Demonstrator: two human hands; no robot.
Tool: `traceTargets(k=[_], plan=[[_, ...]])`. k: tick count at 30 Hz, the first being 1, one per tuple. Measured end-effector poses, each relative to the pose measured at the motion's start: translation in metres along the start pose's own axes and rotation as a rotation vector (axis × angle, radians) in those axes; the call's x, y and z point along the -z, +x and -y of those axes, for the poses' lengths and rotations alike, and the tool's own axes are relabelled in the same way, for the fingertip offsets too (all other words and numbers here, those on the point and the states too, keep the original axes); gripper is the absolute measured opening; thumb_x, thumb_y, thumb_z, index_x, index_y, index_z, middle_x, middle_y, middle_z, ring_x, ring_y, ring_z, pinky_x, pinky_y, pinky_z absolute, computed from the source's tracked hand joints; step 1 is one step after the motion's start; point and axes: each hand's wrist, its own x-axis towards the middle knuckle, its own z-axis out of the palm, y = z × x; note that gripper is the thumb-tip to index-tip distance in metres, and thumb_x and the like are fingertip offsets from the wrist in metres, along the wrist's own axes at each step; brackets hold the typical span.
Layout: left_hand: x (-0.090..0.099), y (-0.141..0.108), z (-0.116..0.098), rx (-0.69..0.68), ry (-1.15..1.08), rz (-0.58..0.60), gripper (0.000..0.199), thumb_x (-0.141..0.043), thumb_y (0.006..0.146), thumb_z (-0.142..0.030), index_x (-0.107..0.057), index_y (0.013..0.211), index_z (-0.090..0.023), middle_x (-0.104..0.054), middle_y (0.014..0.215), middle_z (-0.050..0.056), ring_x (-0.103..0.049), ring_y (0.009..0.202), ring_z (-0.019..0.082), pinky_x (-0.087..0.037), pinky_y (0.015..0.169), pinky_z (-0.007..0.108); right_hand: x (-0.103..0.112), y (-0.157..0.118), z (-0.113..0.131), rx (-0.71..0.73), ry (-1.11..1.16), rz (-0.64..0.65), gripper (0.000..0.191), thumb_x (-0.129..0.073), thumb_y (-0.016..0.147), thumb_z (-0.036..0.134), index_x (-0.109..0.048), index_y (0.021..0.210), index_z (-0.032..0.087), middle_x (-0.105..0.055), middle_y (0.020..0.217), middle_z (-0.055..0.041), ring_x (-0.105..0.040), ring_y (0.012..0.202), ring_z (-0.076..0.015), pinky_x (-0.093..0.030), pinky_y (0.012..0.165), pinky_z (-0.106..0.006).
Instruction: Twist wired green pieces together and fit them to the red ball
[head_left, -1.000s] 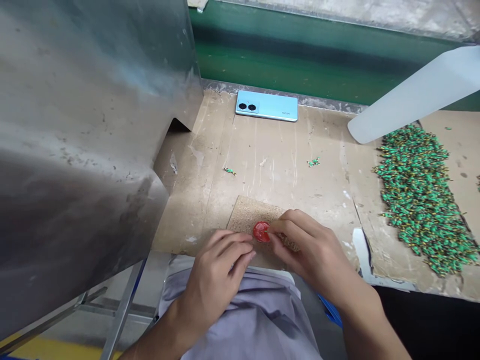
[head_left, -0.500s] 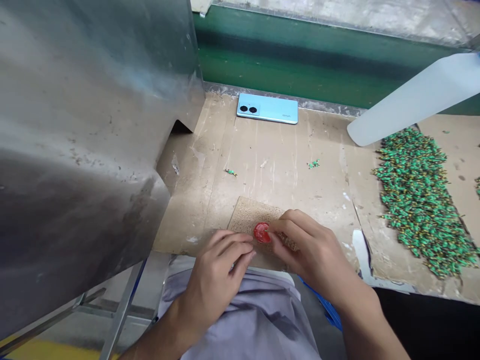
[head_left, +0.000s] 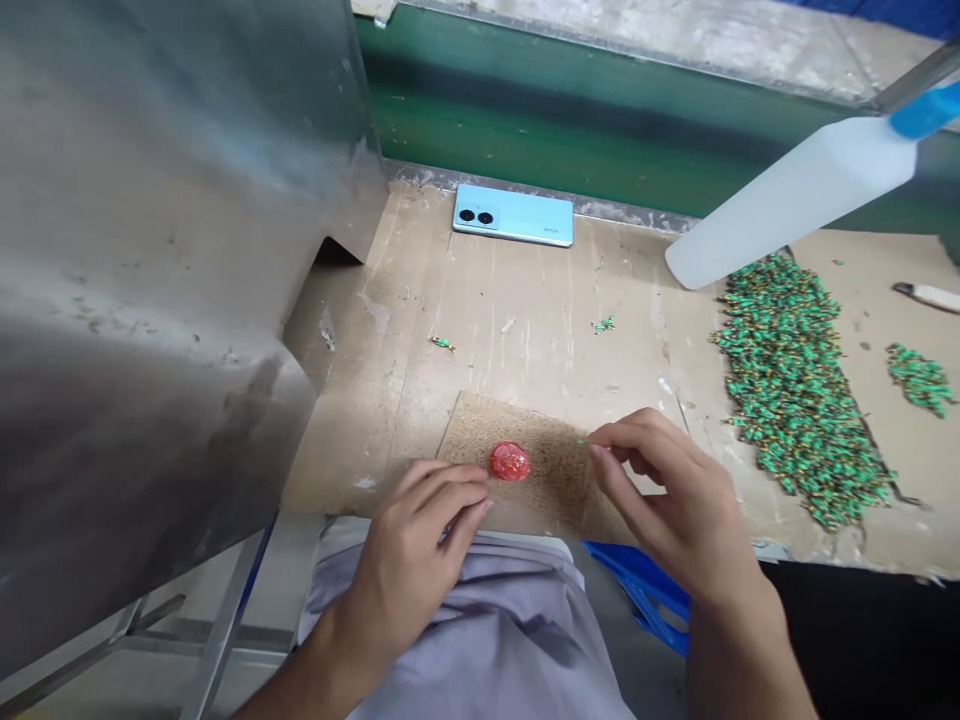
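Two bare hands work at the near edge of the bench [head_left: 525,300]. Fingers of the left hand [head_left: 409,560] curl loosely, holding nothing visible, beside the cork pad [head_left: 551,480]. Fingers of the right hand [head_left: 671,500] draw together above the pad's right side; whether they pinch something tiny, I cannot tell. A glossy red disc [head_left: 510,461] lies on the pad, touching neither hand.

Most green leaded components [head_left: 787,390] remain in a long heap toward the bench's right edge, with a smaller cluster [head_left: 919,378] beyond and two strays [head_left: 602,324] mid-bench. A pale blue phone [head_left: 514,214] lies along the far edge, before a green wall [head_left: 525,110]. A steel hood [head_left: 150,250] overhangs the left edge.
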Motion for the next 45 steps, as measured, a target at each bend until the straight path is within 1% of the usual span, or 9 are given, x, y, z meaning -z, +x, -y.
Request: traceTargets(k=[3, 5, 8, 11, 17, 23, 34, 41, 45], plan=[[0.000, 0.000, 0.002, -0.016, 0.008, 0.001, 0.019, -0.067, 0.094, -0.002, -0.069, 0.101, -0.019, -0.076, 0.105, 0.002, -0.066, 0.101, 0.016, -0.055, 0.091, 0.030, 0.006, -0.018, -0.014, -0.093, -0.043, 0.006, 0.008, -0.058, 0.101, 0.013, -0.061, 0.102, 0.021, -0.058, 0.088, -0.0018, -0.056, 0.078, -0.0132, -0.046, 0.069, -0.027], [0.000, -0.001, 0.003, -0.016, 0.017, 0.010, 0.020, -0.066, 0.094, -0.002, -0.069, 0.103, -0.020, -0.076, 0.105, 0.002, -0.066, 0.101, 0.016, -0.055, 0.091, 0.030, 0.004, -0.030, -0.019, -0.133, -0.049, 0.027, 0.008, -0.057, 0.102, 0.013, -0.060, 0.101, 0.021, -0.059, 0.089, -0.0021, -0.057, 0.078, -0.0133, -0.046, 0.067, -0.027], [0.001, 0.000, 0.003, -0.016, 0.023, 0.029, 0.020, -0.067, 0.094, -0.003, -0.069, 0.104, -0.020, -0.075, 0.106, 0.002, -0.066, 0.102, 0.016, -0.054, 0.093, 0.031, -0.004, -0.042, -0.023, -0.142, -0.043, -0.004, 0.009, -0.056, 0.101, 0.012, -0.060, 0.102, 0.020, -0.060, 0.089, -0.0020, -0.057, 0.077, -0.0123, -0.047, 0.067, -0.026], [0.002, 0.001, 0.003, -0.031, 0.030, 0.024, 0.020, -0.067, 0.094, -0.002, -0.070, 0.103, -0.019, -0.075, 0.106, 0.001, -0.066, 0.102, 0.015, -0.054, 0.092, 0.028, -0.012, -0.048, -0.023, -0.147, -0.020, -0.040, 0.009, -0.057, 0.100, 0.011, -0.060, 0.100, 0.020, -0.060, 0.088, -0.0017, -0.057, 0.076, -0.0115, -0.047, 0.066, -0.025], [0.002, 0.000, 0.004, -0.030, 0.064, 0.026, 0.017, -0.069, 0.093, -0.003, -0.071, 0.101, -0.019, -0.076, 0.105, 0.001, -0.066, 0.101, 0.014, -0.054, 0.093, 0.027, -0.017, -0.051, -0.025, -0.113, -0.057, -0.034, 0.008, -0.060, 0.099, 0.012, -0.062, 0.097, 0.019, -0.062, 0.087, -0.0019, -0.058, 0.075, -0.0117, -0.048, 0.066, -0.024], [0.002, 0.000, 0.005, -0.033, 0.057, 0.026, 0.017, -0.069, 0.093, -0.004, -0.071, 0.103, -0.018, -0.076, 0.106, 0.001, -0.066, 0.101, 0.014, -0.054, 0.094, 0.026, -0.016, -0.051, -0.027, -0.068, -0.093, 0.007, 0.008, -0.060, 0.098, 0.010, -0.061, 0.096, 0.018, -0.062, 0.086, -0.0022, -0.058, 0.076, -0.0128, -0.047, 0.067, -0.026], [0.002, -0.002, 0.006, -0.029, 0.045, 0.025, 0.017, -0.070, 0.093, -0.004, -0.071, 0.103, -0.018, -0.076, 0.107, 0.002, -0.066, 0.102, 0.014, -0.054, 0.094, 0.026, -0.014, -0.051, -0.028, -0.081, -0.084, -0.038, 0.009, -0.059, 0.099, 0.009, -0.060, 0.097, 0.018, -0.062, 0.088, -0.0035, -0.059, 0.078, -0.0129, -0.048, 0.067, -0.025], [0.001, 0.001, 0.004, -0.025, 0.043, 0.017, 0.016, -0.069, 0.094, -0.004, -0.071, 0.102, -0.018, -0.076, 0.105, 0.002, -0.067, 0.101, 0.014, -0.055, 0.093, 0.027, -0.016, -0.052, -0.027, -0.048, -0.120, 0.015, 0.010, -0.059, 0.098, 0.008, -0.058, 0.097, 0.018, -0.060, 0.087, -0.0022, -0.057, 0.077, -0.0135, -0.047, 0.069, -0.027], [0.002, 0.000, 0.005, -0.012, 0.006, 0.014, 0.017, -0.070, 0.093, -0.004, -0.073, 0.102, -0.018, -0.076, 0.105, 0.003, -0.067, 0.103, 0.014, -0.055, 0.094, 0.026, -0.010, -0.054, -0.026, -0.074, -0.105, 0.001, 0.009, -0.060, 0.098, 0.009, -0.059, 0.097, 0.018, -0.059, 0.087, -0.0021, -0.057, 0.078, -0.0126, -0.047, 0.068, -0.026]])
